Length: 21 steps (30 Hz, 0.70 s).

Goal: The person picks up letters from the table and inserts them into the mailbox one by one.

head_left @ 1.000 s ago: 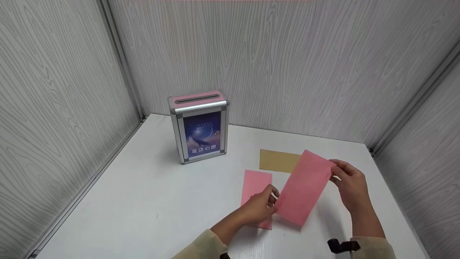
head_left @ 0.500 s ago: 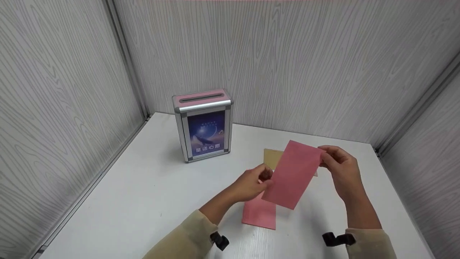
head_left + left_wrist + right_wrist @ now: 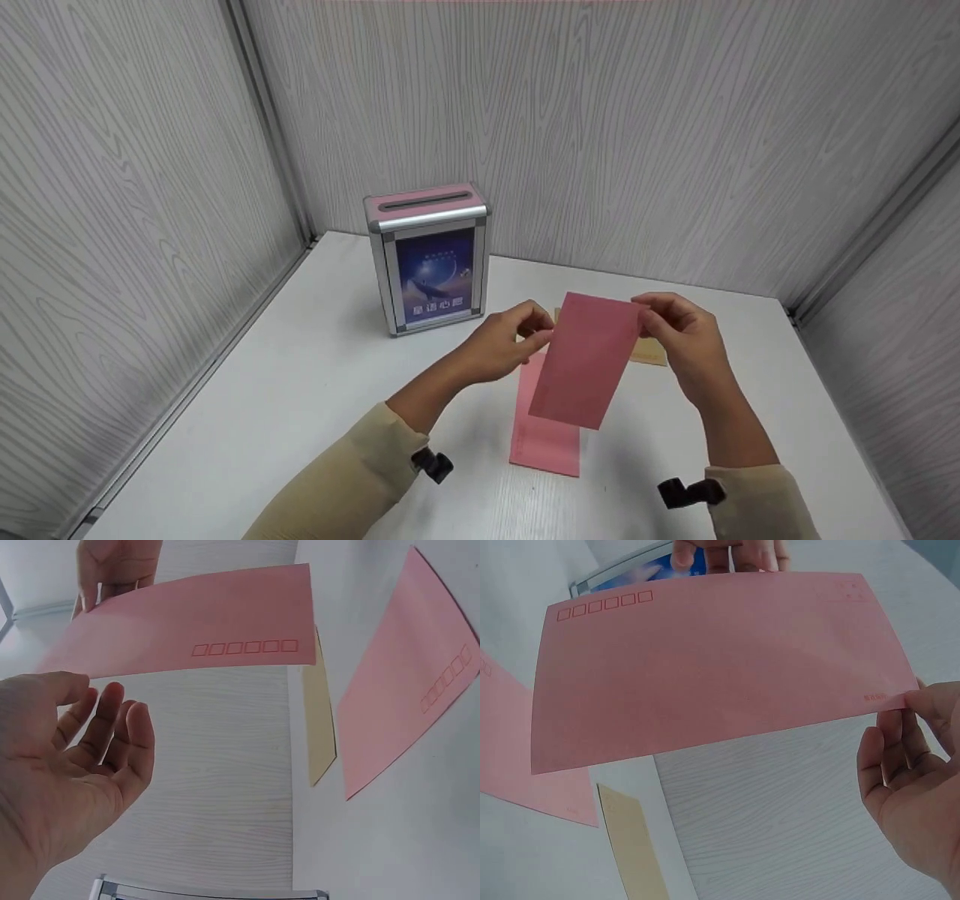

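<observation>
A pink envelope [image 3: 585,360] hangs tilted above the table, its upper right corner pinched between thumb and fingers of my right hand [image 3: 688,345]. My left hand [image 3: 491,349] is at the envelope's upper left edge, thumb tip right at the paper and the other fingers loosely bent. In the left wrist view, those fingers [image 3: 112,735] hang apart below the edge of the envelope [image 3: 187,622]. Red postcode boxes show near one end of it. A second pink envelope [image 3: 546,450] lies on the table, partly hidden behind the held one. A tan envelope [image 3: 649,351] lies farther back, mostly covered.
An aluminium-framed box [image 3: 431,262] with a slot in its pink top and a blue picture on its front stands at the back left of the white table [image 3: 300,360]. Grey wood-grain panels [image 3: 600,135] rise around the table on three sides.
The held envelope has moved left and slightly up and become more upright. My left hand has gone from its lower left corner up along the left edge. The right hand has moved left with it.
</observation>
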### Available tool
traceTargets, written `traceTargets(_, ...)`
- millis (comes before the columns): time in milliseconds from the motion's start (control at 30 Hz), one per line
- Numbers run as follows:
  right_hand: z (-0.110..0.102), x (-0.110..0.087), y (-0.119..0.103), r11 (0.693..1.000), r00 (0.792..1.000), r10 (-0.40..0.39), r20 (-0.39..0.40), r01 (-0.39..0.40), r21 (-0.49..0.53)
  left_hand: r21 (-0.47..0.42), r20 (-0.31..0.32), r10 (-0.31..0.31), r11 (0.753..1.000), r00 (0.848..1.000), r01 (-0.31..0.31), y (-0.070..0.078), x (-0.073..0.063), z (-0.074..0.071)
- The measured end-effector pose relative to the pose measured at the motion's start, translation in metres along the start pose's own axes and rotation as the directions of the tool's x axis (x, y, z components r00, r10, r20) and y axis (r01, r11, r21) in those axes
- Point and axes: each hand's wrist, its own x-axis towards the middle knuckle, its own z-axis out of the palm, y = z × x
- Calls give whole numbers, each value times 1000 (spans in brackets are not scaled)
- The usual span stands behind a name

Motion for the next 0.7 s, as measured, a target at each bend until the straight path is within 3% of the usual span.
traceTargets(200, 15, 5, -5, 999, 999, 4, 36, -3, -33, -155, 15, -28, 988, 999, 30, 6, -1, -17)
traceTargets(367, 26, 13, -7, 1000, 998, 2, 69, -1, -12, -199, -14, -58, 978, 998, 54, 6, -4, -29)
traceTargets(700, 44, 26, -4, 990, 978, 66, 197, -39, -136, -288, -62, -123, 952, 990, 100, 1, -14, -56)
